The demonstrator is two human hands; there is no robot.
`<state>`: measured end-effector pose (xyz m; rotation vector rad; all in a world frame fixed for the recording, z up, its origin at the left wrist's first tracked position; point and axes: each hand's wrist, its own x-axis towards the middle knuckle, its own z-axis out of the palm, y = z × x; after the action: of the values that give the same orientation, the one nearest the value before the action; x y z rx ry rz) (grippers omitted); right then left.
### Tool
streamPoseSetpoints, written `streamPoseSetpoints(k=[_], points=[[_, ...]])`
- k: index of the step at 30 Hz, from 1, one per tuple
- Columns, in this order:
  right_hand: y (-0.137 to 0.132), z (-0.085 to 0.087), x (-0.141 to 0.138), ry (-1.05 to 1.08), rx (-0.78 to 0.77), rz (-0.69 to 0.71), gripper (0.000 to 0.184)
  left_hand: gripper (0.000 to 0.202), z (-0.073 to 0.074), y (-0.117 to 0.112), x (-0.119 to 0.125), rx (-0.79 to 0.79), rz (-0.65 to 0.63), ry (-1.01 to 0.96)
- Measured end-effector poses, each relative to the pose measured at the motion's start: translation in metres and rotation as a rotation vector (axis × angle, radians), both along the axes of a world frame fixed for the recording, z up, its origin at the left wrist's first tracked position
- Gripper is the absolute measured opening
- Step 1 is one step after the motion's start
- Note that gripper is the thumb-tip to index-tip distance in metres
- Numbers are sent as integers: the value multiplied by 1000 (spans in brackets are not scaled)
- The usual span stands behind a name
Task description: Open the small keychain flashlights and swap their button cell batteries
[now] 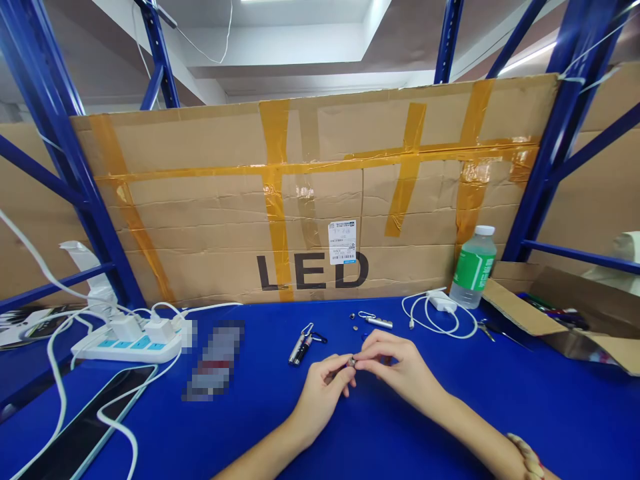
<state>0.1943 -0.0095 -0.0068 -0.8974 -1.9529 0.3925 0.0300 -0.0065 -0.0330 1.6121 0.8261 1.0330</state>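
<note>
My left hand (327, 387) and my right hand (395, 363) meet over the blue table. Their fingertips pinch a small metal part (352, 361) from both sides; its exact kind is too small to make out. Just behind my right hand lies a silver keychain penlight or tube (379, 322) with a wire clip. Beside it are a small dark piece (352, 316) and a small round piece (355, 327). Beyond my left hand, a silver penlight-like tube (299, 345) with a clip rests against a black one (303, 349).
A power strip (130, 343) with plugs and white cables stands at left, near a phone (95, 427). At back right are a coiled cable with a charger (443, 301), a bottle (474, 267) and an open carton (575, 313). A cardboard wall (225, 227) closes the back.
</note>
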Motion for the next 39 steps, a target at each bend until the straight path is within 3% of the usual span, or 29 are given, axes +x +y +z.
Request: streamPoseSetpoints(k=[4, 8, 12, 16, 18, 20, 24, 28, 32, 39], points=[[2, -4, 2, -48, -105, 21, 30, 35, -2, 1, -1, 5, -6, 16], [1, -3, 4, -215, -122, 38, 26, 32, -2, 3, -1, -12, 21, 50], [5, 1, 10, -222, -130, 58, 25, 29, -2, 2, 0, -40, 53, 98], [19, 0, 26, -157, -60, -141, 23, 34, -4, 3, 1, -88, 124, 87], [26, -5, 35, -266, 24, -266, 26, 36, -6, 3, 1, -127, 145, 86], [32, -13, 39, -421, 57, -290, 36, 35, -7, 3, 0, -139, 140, 78], [38, -25, 35, -619, -55, -215, 52, 32, -6, 3, 0, -117, 99, 37], [39, -25, 27, -673, -143, -158, 55, 35, -3, 2, -1, -120, 64, 51], [37, -22, 25, -637, -96, -84, 42, 34, 0, 0, -2, -138, 67, 68], [33, -21, 19, -519, 7, 37, 20, 14, -1, 4, -5, -31, 164, -24]])
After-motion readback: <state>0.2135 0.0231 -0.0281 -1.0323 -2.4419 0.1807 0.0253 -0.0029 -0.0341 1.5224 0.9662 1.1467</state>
